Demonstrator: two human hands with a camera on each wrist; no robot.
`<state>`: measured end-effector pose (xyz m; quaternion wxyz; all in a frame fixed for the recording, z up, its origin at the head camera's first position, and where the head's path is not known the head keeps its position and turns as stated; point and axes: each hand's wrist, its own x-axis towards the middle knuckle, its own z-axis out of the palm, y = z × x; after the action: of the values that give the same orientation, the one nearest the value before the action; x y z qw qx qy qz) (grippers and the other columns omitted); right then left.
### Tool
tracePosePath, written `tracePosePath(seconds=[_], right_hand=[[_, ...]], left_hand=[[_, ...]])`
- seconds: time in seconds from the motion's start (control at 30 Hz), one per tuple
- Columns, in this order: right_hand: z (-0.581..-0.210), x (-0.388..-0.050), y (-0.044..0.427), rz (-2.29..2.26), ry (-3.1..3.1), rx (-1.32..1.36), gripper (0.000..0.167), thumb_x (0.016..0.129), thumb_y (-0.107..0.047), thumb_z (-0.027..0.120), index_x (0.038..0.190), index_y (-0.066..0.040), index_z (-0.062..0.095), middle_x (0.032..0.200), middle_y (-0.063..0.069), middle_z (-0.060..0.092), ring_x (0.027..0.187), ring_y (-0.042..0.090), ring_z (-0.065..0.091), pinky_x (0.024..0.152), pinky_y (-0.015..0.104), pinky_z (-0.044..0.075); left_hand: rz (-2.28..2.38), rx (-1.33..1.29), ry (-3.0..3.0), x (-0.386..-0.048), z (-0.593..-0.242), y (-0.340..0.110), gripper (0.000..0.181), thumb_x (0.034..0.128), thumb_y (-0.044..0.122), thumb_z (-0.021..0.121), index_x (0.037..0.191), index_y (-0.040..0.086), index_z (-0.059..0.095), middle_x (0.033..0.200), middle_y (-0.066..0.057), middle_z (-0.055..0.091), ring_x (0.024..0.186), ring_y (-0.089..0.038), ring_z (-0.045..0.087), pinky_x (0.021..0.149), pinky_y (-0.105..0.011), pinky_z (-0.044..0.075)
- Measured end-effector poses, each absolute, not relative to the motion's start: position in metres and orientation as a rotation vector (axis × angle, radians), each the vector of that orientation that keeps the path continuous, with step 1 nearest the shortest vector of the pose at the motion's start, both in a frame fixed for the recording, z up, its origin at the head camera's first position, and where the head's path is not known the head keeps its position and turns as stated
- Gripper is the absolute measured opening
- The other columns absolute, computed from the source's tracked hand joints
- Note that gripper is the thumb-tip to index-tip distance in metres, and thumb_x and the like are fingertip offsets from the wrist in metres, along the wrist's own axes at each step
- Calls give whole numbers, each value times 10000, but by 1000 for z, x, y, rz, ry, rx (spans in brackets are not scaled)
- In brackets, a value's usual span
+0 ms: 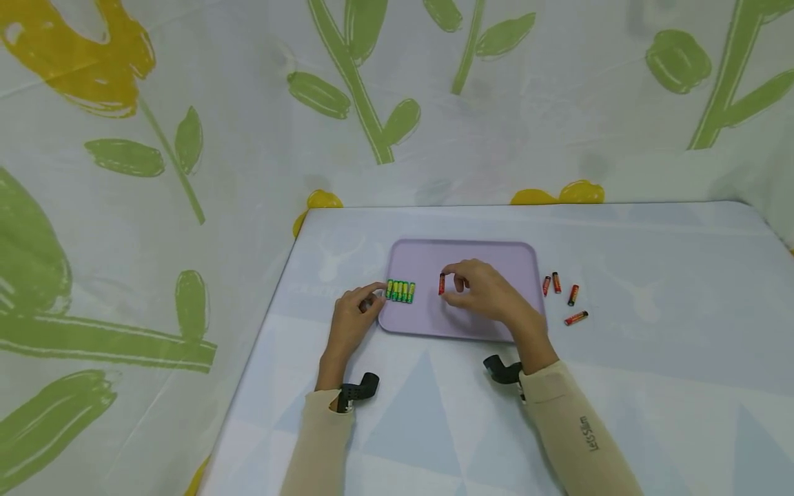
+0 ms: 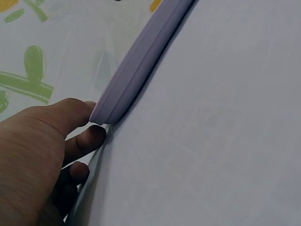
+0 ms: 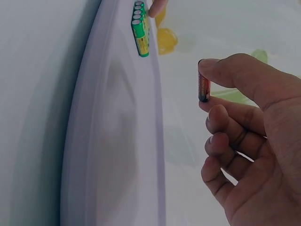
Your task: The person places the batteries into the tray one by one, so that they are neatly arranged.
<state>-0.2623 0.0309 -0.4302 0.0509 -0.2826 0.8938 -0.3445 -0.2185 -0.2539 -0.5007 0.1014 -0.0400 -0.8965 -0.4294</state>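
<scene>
Between thumb and fingertip, my right hand pinches a red and black battery upright above the middle of a lilac tray. In the right wrist view the same battery is gripped end to end, its other fingers loosely curled. Several green batteries stand side by side in a row at the tray's left side. My left hand rests at the tray's left rim, a fingertip next to the row. In the left wrist view its thumb meets the tray corner; the fingertip's contact is hidden there.
Several more red batteries lie scattered on the table just right of the tray. A pale cloth with blue triangles covers the table. A white curtain with green leaves hangs behind and to the left.
</scene>
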Motion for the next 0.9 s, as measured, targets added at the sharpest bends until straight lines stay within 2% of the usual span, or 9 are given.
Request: tracePosePath(seconds=[0.4, 0.9], right_hand=[[-438, -265, 11, -997, 2728, -894, 329, 866, -174, 753, 1176, -85, 689, 807, 16, 544, 805, 186, 482, 687, 342, 414], [-450, -266, -7, -961, 2731, -885, 313, 851, -172, 753, 1149, -92, 701, 801, 4, 556, 779, 176, 490, 672, 335, 424]], left_hand=[[-1237, -123, -2659, -221, -505, -255, 260, 966, 261, 696, 1224, 243, 720, 822, 56, 620, 749, -188, 464, 833, -384, 327], [-1217, -141, -2657, -219, -502, -255, 259, 966, 251, 697, 1223, 240, 722, 812, 54, 620, 737, -180, 463, 803, -382, 327]])
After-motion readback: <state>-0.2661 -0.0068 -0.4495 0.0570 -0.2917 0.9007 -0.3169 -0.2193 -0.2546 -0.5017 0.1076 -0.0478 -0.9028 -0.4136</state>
